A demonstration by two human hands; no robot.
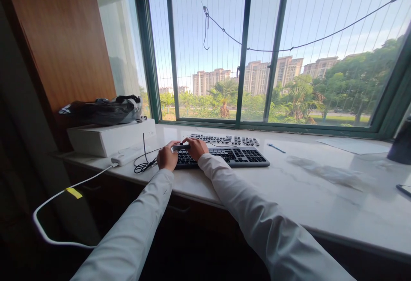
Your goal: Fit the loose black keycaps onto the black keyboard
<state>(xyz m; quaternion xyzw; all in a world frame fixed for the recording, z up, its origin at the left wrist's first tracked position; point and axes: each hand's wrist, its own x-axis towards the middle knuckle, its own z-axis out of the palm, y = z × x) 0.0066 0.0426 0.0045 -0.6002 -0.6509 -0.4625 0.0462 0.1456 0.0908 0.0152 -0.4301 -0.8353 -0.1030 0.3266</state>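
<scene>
A dark grey keyboard [236, 156] lies on the white marble sill [289, 186] below the window. Both my arms reach out to its left end in white sleeves. My left hand [167, 157] is curled at the keyboard's left edge. My right hand [195, 147] rests over the left keys. Between them they hold a small dark oblong object [180, 147], which I cannot make out. A row of loose keycaps [224, 139] lies just behind the keyboard. A black cable [144, 163] is coiled left of my left hand.
A white box [111, 137] with a black bag [101, 110] on top stands at the left. A white power strip [123, 157] and its cord [54, 199] run off the sill's left edge. A blue pen [276, 147], crumpled clear plastic [330, 173] and paper [353, 144] lie to the right.
</scene>
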